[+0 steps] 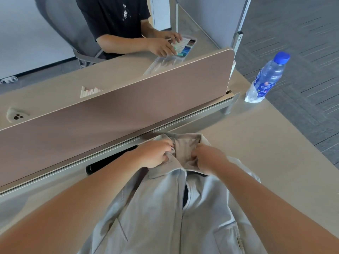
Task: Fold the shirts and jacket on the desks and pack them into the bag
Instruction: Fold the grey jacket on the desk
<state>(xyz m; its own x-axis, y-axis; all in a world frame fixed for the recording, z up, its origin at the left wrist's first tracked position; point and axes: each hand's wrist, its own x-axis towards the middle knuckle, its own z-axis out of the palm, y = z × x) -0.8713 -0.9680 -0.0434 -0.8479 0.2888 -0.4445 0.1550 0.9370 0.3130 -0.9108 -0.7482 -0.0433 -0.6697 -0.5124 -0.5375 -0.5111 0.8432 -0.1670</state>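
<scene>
Two-handed, pinched the collar (185, 145) of the jacket (156, 208), left hand (155, 153) and right hand (209, 158) on either side, seemingly to square it on the tabletop (266, 153) before folding.

bright, even, cool-toned light, leaving only soft, faint shadows on the desk (275, 153) and slightly washing out the pale jacket (156, 217). puts a dull sheen on the metal rail (165, 128) below the divider (128, 107) and small highlights on the bottle (266, 77). bows straight edges toward the corners and smears the near forearms (73, 208) and the far background with mild blur.
</scene>
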